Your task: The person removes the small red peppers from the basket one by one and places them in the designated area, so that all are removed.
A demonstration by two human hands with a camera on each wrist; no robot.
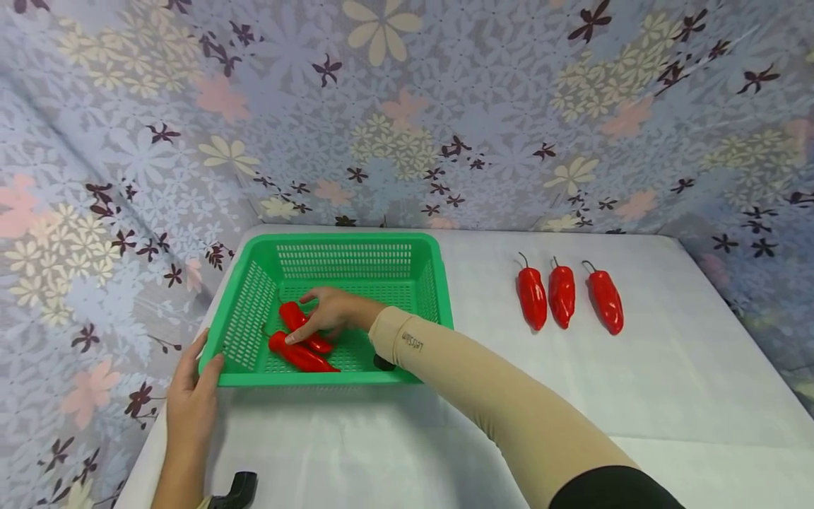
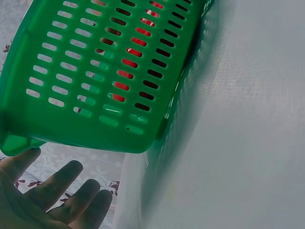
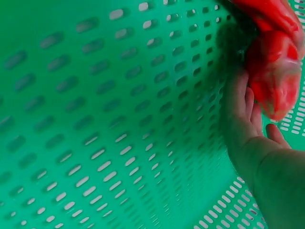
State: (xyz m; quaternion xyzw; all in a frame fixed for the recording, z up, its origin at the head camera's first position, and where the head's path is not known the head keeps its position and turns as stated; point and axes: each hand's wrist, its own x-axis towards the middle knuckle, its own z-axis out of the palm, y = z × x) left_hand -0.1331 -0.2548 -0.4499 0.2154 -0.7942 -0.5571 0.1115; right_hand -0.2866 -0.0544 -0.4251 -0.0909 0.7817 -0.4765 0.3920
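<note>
Inside the green plastic basket [image 1: 337, 238], two red chili peppers lie side by side, an upper pepper [image 1: 290, 314] and a lower pepper [image 1: 304, 359]. My right hand [image 1: 340, 311] reaches over them, thumb and finger spread apart, one tip right at the lower pepper. In the right wrist view its fingers [image 3: 240, 102] extend fairly straight along the red peppers [image 3: 274, 71]. My left hand [image 1: 193, 389] is at the basket's front left corner, fingertips at the rim. The left wrist view shows its fingers [image 2: 59, 183] spread, one under the rim beside the slotted wall [image 2: 86, 129].
Three more red peppers lie in a row at the right: a left one [image 1: 531, 297], a middle one [image 1: 562, 295] and a right one [image 1: 606, 300]. A white cloth [image 1: 661, 367] covers the table. Floral fabric [image 1: 407, 127] hangs behind and on both sides.
</note>
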